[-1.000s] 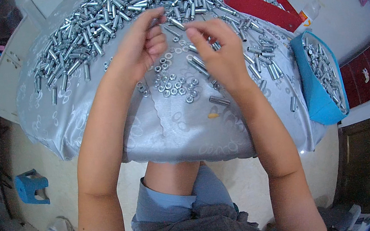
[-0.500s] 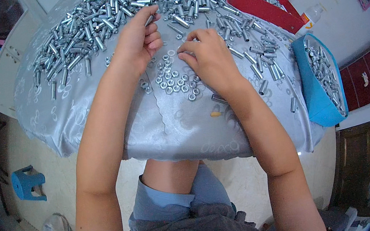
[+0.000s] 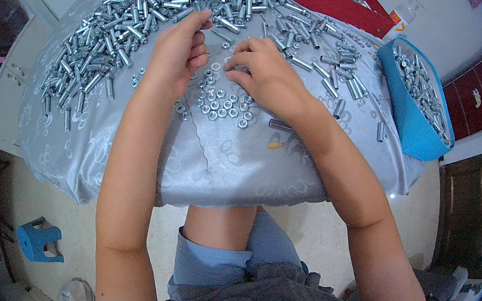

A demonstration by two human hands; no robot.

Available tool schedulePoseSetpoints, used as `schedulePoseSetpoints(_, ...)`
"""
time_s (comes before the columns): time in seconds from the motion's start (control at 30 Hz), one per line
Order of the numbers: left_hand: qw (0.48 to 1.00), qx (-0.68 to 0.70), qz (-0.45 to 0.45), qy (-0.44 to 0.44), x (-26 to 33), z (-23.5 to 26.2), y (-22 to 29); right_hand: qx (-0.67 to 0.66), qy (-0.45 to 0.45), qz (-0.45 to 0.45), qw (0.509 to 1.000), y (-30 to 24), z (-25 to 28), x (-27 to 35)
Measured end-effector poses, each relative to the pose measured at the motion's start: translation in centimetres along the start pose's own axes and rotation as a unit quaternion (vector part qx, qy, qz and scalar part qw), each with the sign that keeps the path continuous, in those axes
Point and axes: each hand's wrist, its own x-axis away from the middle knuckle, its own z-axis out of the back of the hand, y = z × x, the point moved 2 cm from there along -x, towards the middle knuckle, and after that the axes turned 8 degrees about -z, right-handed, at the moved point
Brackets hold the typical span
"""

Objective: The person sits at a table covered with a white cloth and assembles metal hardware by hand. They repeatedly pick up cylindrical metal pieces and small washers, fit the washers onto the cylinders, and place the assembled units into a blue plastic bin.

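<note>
My left hand (image 3: pixel 183 48) is closed above the near edge of a large pile of metal sleeve bolts (image 3: pixel 138 24). Its thumb and index finger pinch a small metal bolt (image 3: pixel 207 26), mostly hidden by the fingers. My right hand (image 3: pixel 264 72) hovers low over the cloth with bent fingers; thumb and index are apart, and nothing shows between them. Just left of those fingertips lies a flat washer (image 3: pixel 216 67). A group of loose hex nuts (image 3: pixel 221 105) lies between my forearms, in front of the hands.
A shiny grey cloth (image 3: pixel 220 180) covers the table. At the far right stands a red box (image 3: pixel 378 20) of metal parts, and nearer a blue fabric bin (image 3: pixel 418 144) full of bolts. A clear bottle (image 3: pixel 407 10) lies behind it. On the floor at left is a blue stool (image 3: pixel 40 240).
The view has shifted slightly. My left hand has turned a little, so its bolt shows less. My right hand stays beside the nuts with its fingers bent.
</note>
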Motion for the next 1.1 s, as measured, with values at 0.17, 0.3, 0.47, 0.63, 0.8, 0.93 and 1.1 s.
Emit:
schedulePoseSetpoints(0.17,1.0,-0.023,0.007,-0.008,0.3,-0.3,0.1,0.017,0.041,-0.031,0.999,0.1,0.1,0.1)
schedulePoseSetpoints(0.3,0.999,-0.03,0.004,-0.013,0.3,-0.3,0.1,0.035,0.003,-0.051,0.998,0.0,0.8,0.0)
schedulePoseSetpoints(0.47,0.998,-0.059,0.004,-0.02,0.2,-0.3,-0.1,0.035,0.019,-0.043,0.998,0.1,0.3,0.0)
schedulePoseSetpoints(0.63,0.994,-0.093,0.011,-0.054,0.5,-0.4,0.0,-0.032,0.098,-0.024,0.994,0.1,0.6,-0.8)
schedulePoseSetpoints(0.8,0.987,-0.106,0.038,-0.117,0.8,-1.2,0.0,-0.404,0.112,-0.124,0.899,-0.1,1.2,-1.0)
schedulePoseSetpoints(0.93,0.984,-0.065,0.052,-0.155,1.2,-1.1,0.0,-0.441,0.096,-0.15,0.88,-0.5,1.3,-0.9)
schedulePoseSetpoints(1.1,0.978,-0.079,0.063,-0.183,1.2,-1.1,0.0,-0.468,0.067,-0.168,0.865,-0.8,1.9,-0.8)
